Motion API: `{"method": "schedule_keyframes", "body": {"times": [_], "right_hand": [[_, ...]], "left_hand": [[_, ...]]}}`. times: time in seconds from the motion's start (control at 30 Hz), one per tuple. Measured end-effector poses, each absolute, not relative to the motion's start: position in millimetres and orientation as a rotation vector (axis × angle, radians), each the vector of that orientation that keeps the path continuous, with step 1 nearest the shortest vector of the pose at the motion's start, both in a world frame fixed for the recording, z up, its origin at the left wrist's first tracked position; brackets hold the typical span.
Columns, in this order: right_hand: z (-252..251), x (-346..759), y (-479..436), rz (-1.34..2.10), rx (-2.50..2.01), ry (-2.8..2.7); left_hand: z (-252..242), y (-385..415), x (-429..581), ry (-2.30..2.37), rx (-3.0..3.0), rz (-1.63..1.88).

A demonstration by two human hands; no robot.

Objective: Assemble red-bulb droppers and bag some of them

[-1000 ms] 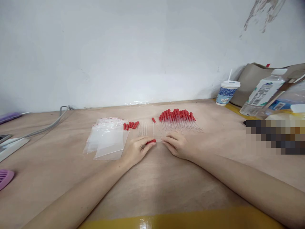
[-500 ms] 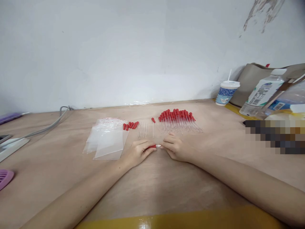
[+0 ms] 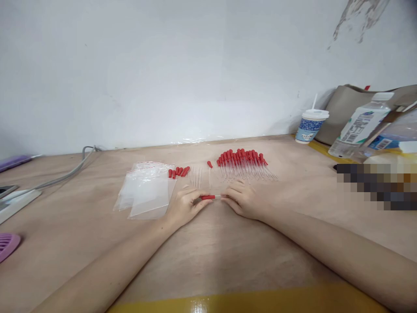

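A glass dropper with a red rubber bulb lies level between my hands, close above the table. The thumb and fingers of my left hand are around the bulb. My right hand pinches the clear glass tube, whose far end is hidden in the fingers. Just beyond are several loose glass tubes and, left of them, several red bulbs. A single dropper lies apart, left of a big row of droppers with their bulbs toward the wall.
Clear zip bags overlap left of my left hand. A paper cup with a straw, a plastic bottle and a grey bag stand at the back right. A grey cable and a pink slotted object are at left.
More of the red bulb shows now between the fingers of my left hand. Both hands have shifted slightly, still at the same dropper. The items on the table have stayed put.
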State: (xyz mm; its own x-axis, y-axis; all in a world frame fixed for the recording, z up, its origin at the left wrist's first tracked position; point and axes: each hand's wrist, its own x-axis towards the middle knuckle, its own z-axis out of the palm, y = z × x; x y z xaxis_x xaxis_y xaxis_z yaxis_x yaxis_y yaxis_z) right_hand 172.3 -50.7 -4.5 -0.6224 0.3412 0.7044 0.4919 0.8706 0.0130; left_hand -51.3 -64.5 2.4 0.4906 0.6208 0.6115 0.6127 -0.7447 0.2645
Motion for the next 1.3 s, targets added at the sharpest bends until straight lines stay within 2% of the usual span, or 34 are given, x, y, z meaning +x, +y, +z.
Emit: {"method": "schedule_keyframes", "body": {"times": [0.43,0.67,0.87,1.03,1.3], "right_hand": [[-1.6,169.6,-50.6,-0.363,-0.614,-2.361],[15.0,172.4,-59.8,-0.388,-0.989,-2.377],[32.4,191.4,-30.0,0.045,-1.572,-1.938],[36.8,196.3,11.5,0.015,-1.845,-1.718],[22.2,188.1,41.6,-0.045,-1.941,-1.699]], "left_hand": [[2.4,-63.3,-50.5,1.029,2.800,1.170],[3.6,-62.6,-54.3,1.461,2.783,0.972],[7.5,-64.0,-54.7,1.632,2.609,0.449],[6.3,-63.6,-54.9,1.580,2.527,0.441],[3.8,-58.6,-58.2,1.412,2.591,0.473]]}}
